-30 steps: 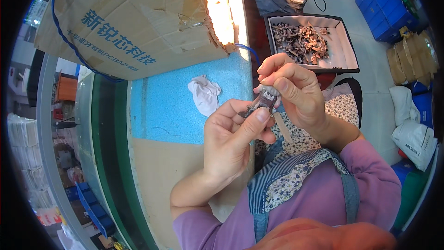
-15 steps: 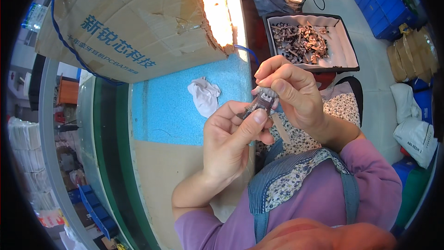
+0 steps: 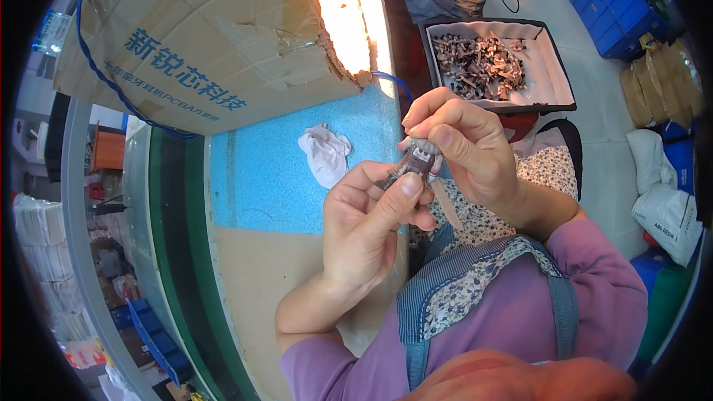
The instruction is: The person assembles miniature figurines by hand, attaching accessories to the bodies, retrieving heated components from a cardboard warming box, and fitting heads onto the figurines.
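Both of my hands meet in front of my chest over the table edge. My left hand (image 3: 368, 230) pinches a small dark plastic part (image 3: 411, 164) between thumb and fingers. My right hand (image 3: 468, 148) curls over the same part from above, its fingertips on the pale, ribbed top end of it. The part is mostly hidden by my fingers.
A crumpled white cloth (image 3: 325, 153) lies on the blue mat (image 3: 260, 178). A large torn cardboard box (image 3: 215, 44) stands behind it. A dark tray (image 3: 553, 78) full of several small dark parts sits on the floor at right, near blue crates (image 3: 605, 0) and white sacks (image 3: 668, 212).
My hands and the small part have stayed almost in place; only the fingers have shifted slightly on it.
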